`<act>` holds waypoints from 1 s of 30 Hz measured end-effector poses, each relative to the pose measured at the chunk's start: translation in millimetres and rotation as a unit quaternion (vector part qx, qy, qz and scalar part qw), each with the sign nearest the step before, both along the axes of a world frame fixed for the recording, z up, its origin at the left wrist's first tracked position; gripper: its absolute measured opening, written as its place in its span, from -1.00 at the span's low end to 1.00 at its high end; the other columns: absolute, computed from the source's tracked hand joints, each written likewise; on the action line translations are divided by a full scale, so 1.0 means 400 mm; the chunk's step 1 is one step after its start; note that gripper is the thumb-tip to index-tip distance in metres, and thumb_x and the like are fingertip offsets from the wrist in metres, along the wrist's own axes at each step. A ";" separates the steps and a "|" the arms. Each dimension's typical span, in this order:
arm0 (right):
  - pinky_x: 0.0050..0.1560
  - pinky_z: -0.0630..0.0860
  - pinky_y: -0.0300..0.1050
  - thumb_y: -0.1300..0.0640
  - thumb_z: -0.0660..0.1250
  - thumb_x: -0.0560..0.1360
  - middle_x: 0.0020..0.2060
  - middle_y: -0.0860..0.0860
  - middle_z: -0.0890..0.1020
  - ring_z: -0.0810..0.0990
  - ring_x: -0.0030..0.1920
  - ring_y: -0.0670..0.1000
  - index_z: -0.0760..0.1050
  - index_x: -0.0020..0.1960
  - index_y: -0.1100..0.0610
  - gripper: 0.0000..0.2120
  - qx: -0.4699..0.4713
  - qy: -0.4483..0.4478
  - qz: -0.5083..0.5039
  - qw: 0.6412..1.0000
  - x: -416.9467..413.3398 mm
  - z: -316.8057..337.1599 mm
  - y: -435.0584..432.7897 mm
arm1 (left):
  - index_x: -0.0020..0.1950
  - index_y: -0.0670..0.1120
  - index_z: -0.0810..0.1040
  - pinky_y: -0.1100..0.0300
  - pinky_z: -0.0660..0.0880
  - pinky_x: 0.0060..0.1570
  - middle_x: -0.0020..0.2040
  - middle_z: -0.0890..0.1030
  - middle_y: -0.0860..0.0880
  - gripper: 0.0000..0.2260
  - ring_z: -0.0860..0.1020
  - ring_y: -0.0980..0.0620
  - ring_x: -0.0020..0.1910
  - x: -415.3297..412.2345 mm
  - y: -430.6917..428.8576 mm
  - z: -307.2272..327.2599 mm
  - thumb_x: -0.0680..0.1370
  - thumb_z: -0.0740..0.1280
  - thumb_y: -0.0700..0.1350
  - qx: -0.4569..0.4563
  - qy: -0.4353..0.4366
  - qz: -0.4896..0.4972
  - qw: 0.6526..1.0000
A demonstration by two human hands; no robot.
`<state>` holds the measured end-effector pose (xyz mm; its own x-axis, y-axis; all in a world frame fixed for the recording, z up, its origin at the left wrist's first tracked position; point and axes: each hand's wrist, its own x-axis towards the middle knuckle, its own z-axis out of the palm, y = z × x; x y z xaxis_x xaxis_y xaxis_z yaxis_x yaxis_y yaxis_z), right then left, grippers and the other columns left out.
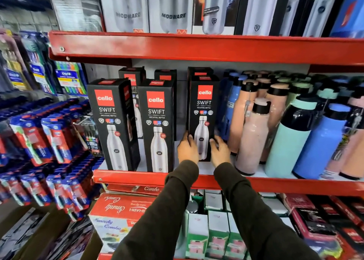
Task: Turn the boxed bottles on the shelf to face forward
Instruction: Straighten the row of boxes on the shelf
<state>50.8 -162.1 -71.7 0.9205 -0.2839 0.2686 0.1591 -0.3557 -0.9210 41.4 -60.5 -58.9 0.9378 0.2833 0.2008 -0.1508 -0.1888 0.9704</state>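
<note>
While both hands clamp its lower edges, the right-hand box (203,118) stands on the shelf (275,183) near centre, front printed face outward. Left hand (188,149) at its 7 o'clock, right hand (219,151) at 5, fingers pressed flat to square it. Two boxes (136,125) at 9 already face forward; loose bottles (285,129) crowd 3 o'clock.

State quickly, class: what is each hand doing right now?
Left hand: closed on the lower left edge of the cello box.
Right hand: closed on the same box's lower right edge.
</note>
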 end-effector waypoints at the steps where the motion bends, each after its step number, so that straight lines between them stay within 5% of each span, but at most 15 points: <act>1: 0.22 0.31 -0.21 0.18 0.15 0.61 0.34 0.21 0.49 0.46 0.33 0.16 0.38 0.37 0.26 -0.65 0.005 -0.002 -0.002 1.000 -0.001 -0.002 -0.001 | 0.40 -0.16 0.42 0.31 0.33 0.13 0.29 0.58 -0.21 -0.66 0.53 -0.18 0.29 -0.002 0.003 0.001 0.67 0.07 -0.12 -0.002 0.002 0.008 1.000; 8: 0.20 0.35 -0.20 0.17 0.19 0.59 0.24 0.19 0.58 0.53 0.25 0.16 0.47 0.30 0.23 -0.69 0.007 -0.030 -0.011 0.999 -0.029 -0.011 0.000 | 0.39 -0.09 0.46 0.12 0.42 0.25 0.27 0.60 -0.18 -0.67 0.54 -0.17 0.27 -0.032 0.016 -0.007 0.65 0.13 -0.10 0.001 0.000 0.038 0.999; 16: 0.22 0.33 -0.23 0.13 0.22 0.59 0.27 0.16 0.56 0.53 0.26 0.10 0.45 0.32 0.21 -0.67 0.016 -0.042 -0.021 0.999 -0.103 -0.017 0.001 | 0.37 -0.10 0.49 0.19 0.40 0.16 0.22 0.62 -0.19 -0.68 0.56 -0.16 0.23 -0.094 0.025 -0.027 0.65 0.15 -0.08 0.030 -0.025 0.060 0.997; 30: 0.16 0.34 -0.28 0.12 0.21 0.60 0.19 0.13 0.60 0.51 0.12 -0.09 0.48 0.28 0.19 -0.70 0.001 -0.065 -0.025 0.998 -0.219 -0.013 0.006 | 0.40 -0.08 0.46 0.34 0.33 0.16 0.27 0.61 -0.08 -0.66 0.50 0.16 0.12 -0.185 0.047 -0.044 0.65 0.17 -0.06 0.045 -0.058 0.033 0.997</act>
